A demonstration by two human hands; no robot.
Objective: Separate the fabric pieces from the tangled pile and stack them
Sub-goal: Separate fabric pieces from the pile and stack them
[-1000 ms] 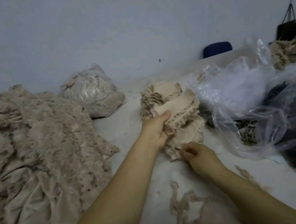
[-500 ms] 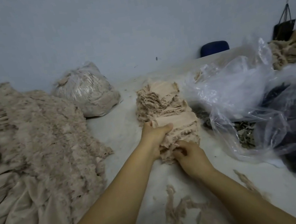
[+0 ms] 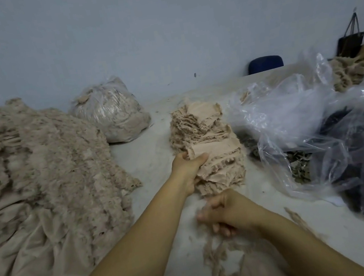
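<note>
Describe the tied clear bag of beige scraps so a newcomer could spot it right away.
Start at the pale wall and drop to the table's far edge. The tied bag of beige scraps sits there, behind the big loose fabric heap. Unlike the open bags on the right, it is closed and rounded.

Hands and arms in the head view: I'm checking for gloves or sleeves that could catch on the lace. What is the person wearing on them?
Nothing shows on them. The left hand and right hand are bare, with no gloves, and no rings or watch visible. Both forearms are bare as far as the frame's bottom edge; no sleeve comes into view.
</note>
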